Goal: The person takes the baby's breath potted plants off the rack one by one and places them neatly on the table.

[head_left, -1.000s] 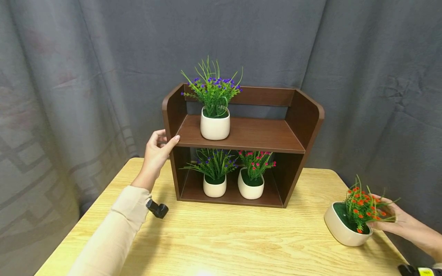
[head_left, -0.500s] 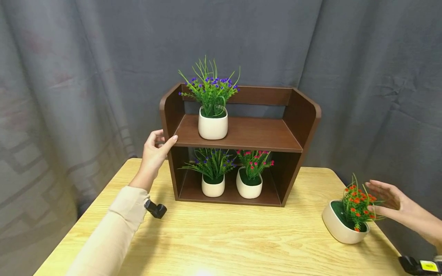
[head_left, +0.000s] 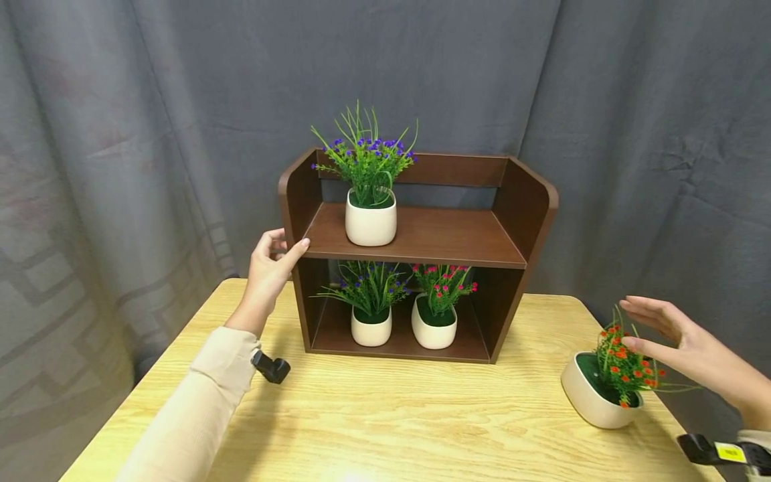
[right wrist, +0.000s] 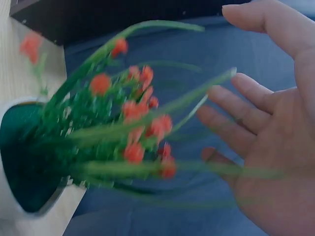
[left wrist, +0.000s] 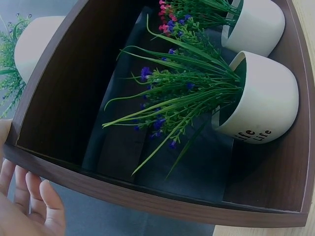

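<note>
At the left side panel of a dark brown two-tier shelf (head_left: 458,234), my left hand (head_left: 269,271) grips the edge, thumb over the upper board's front and fingers along the outside. My right hand (head_left: 687,341) is spread just above and to the right of an artificial plant with orange flowers (head_left: 623,361), at the table's right side. Its white pot (head_left: 593,402) stands tilted in the head view. From the right wrist, long green blades (right wrist: 197,103) cross in front of the open fingers (right wrist: 231,118). Nothing is held in that hand.
A purple-flowered potted plant (head_left: 370,221) stands on the upper tier. Below are another purple one (head_left: 371,328) and a pink-flowered one (head_left: 435,331). The shelf stands on a light wooden table (head_left: 421,415), with grey curtains (head_left: 650,134) behind.
My right hand has let go of the orange-flowered plant's foliage and risen up and slightly left, its fingers opening. The left hand keeps its grip on the shelf.
</note>
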`<state>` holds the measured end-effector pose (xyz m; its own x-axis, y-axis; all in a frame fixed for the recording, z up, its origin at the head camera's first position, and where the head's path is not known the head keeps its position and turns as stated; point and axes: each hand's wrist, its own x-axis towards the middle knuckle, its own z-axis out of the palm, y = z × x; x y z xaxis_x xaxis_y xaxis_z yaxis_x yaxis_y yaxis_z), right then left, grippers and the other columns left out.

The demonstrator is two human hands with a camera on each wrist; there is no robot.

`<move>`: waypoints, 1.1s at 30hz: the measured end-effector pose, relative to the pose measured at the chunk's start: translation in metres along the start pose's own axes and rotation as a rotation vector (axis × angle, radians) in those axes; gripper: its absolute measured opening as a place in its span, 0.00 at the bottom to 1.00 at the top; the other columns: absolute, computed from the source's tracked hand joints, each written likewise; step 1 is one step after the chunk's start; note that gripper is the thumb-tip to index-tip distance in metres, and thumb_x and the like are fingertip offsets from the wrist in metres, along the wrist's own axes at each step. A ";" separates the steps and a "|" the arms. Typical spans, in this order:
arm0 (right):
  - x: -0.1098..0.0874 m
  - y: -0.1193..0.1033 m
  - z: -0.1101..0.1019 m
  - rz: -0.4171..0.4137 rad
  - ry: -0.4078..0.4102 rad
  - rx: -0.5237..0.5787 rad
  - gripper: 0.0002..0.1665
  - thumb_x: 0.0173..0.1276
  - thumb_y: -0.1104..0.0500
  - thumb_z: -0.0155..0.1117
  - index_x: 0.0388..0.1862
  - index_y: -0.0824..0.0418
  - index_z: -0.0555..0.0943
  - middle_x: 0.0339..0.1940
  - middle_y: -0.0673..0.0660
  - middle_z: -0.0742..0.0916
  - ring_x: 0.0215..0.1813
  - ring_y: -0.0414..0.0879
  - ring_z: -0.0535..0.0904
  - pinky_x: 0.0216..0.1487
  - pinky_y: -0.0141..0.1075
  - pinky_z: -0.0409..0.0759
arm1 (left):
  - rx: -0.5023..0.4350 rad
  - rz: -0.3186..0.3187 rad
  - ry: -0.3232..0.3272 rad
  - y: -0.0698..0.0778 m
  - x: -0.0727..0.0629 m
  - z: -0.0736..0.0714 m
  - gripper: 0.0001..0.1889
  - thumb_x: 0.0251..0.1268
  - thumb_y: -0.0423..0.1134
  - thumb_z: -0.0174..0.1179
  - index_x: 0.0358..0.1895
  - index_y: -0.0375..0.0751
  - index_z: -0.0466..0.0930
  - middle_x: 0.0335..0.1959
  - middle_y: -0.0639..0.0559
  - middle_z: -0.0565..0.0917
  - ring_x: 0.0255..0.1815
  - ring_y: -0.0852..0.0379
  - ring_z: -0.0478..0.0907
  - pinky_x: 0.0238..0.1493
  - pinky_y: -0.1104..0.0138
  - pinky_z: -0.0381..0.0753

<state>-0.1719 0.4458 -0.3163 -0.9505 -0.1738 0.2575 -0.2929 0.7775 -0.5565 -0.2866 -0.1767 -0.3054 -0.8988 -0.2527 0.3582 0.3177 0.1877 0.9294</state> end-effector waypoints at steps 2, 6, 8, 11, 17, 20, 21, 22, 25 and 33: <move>0.003 -0.007 0.000 -0.014 0.002 -0.001 0.43 0.74 0.58 0.65 0.80 0.50 0.54 0.70 0.37 0.66 0.59 0.14 0.58 0.45 0.15 0.59 | -0.005 0.000 0.002 0.000 0.000 0.000 0.30 0.65 0.48 0.68 0.66 0.39 0.70 0.44 0.53 0.69 0.37 0.59 0.67 0.32 0.73 0.72; 0.011 -0.021 0.003 -0.066 -0.007 -0.004 0.43 0.73 0.59 0.65 0.80 0.51 0.56 0.71 0.42 0.67 0.60 0.16 0.59 0.45 0.15 0.61 | -0.008 -0.004 0.004 -0.001 0.000 0.000 0.30 0.65 0.47 0.68 0.66 0.39 0.70 0.44 0.53 0.68 0.37 0.59 0.67 0.31 0.73 0.72; 0.016 -0.030 0.005 -0.094 -0.010 -0.002 0.42 0.72 0.60 0.66 0.79 0.51 0.57 0.71 0.41 0.68 0.61 0.17 0.60 0.46 0.15 0.62 | -0.008 -0.005 0.003 -0.002 0.000 0.000 0.30 0.65 0.47 0.68 0.66 0.39 0.70 0.43 0.53 0.69 0.36 0.59 0.67 0.32 0.73 0.72; 0.021 -0.044 0.009 -0.146 -0.015 0.027 0.41 0.71 0.63 0.66 0.78 0.52 0.59 0.70 0.40 0.70 0.63 0.19 0.63 0.49 0.15 0.64 | -0.002 -0.004 0.002 -0.001 0.000 0.000 0.30 0.65 0.48 0.68 0.66 0.39 0.70 0.44 0.53 0.68 0.36 0.59 0.67 0.32 0.73 0.73; 0.031 -0.072 0.017 -0.219 -0.039 0.084 0.38 0.72 0.66 0.63 0.77 0.52 0.62 0.70 0.43 0.73 0.65 0.25 0.67 0.53 0.16 0.66 | 0.007 0.002 -0.001 0.000 0.000 0.000 0.30 0.66 0.48 0.68 0.65 0.38 0.70 0.44 0.53 0.68 0.36 0.60 0.67 0.31 0.72 0.73; 0.036 -0.081 0.021 -0.249 -0.052 0.105 0.38 0.72 0.67 0.63 0.77 0.51 0.62 0.70 0.44 0.73 0.65 0.27 0.68 0.53 0.17 0.68 | 0.007 0.000 -0.003 0.000 0.000 0.000 0.30 0.66 0.48 0.68 0.65 0.38 0.70 0.44 0.53 0.68 0.36 0.60 0.67 0.31 0.72 0.73; 0.038 -0.084 0.022 -0.264 -0.054 0.115 0.38 0.72 0.68 0.63 0.77 0.51 0.62 0.70 0.44 0.73 0.66 0.28 0.69 0.54 0.18 0.68 | 0.007 0.000 -0.003 0.001 0.001 0.000 0.30 0.66 0.48 0.68 0.65 0.38 0.70 0.44 0.53 0.68 0.36 0.60 0.67 0.31 0.72 0.73; 0.040 -0.086 0.024 -0.279 -0.057 0.127 0.39 0.71 0.69 0.63 0.77 0.52 0.62 0.70 0.45 0.73 0.66 0.29 0.69 0.55 0.18 0.67 | 0.008 0.000 -0.004 0.001 0.001 0.001 0.30 0.66 0.48 0.68 0.65 0.38 0.70 0.44 0.53 0.68 0.36 0.60 0.67 0.31 0.72 0.73; 0.047 -0.093 0.031 -0.312 -0.065 0.154 0.39 0.70 0.70 0.64 0.76 0.54 0.62 0.70 0.47 0.73 0.67 0.30 0.69 0.57 0.19 0.67 | 0.010 0.001 -0.002 0.001 0.001 0.001 0.30 0.66 0.48 0.68 0.65 0.38 0.70 0.44 0.53 0.68 0.36 0.59 0.67 0.31 0.72 0.73; 0.069 -0.115 0.047 -0.362 -0.095 0.201 0.40 0.71 0.68 0.65 0.77 0.57 0.60 0.71 0.60 0.73 0.65 0.35 0.72 0.57 0.21 0.70 | 0.016 0.003 -0.001 0.001 -0.001 0.000 0.31 0.66 0.49 0.68 0.66 0.38 0.70 0.44 0.53 0.68 0.36 0.60 0.67 0.32 0.72 0.73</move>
<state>-0.2090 0.3159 -0.2717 -0.7851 -0.4761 0.3962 -0.6151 0.5246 -0.5886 -0.2851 -0.1766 -0.3048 -0.8982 -0.2514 0.3605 0.3151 0.2034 0.9270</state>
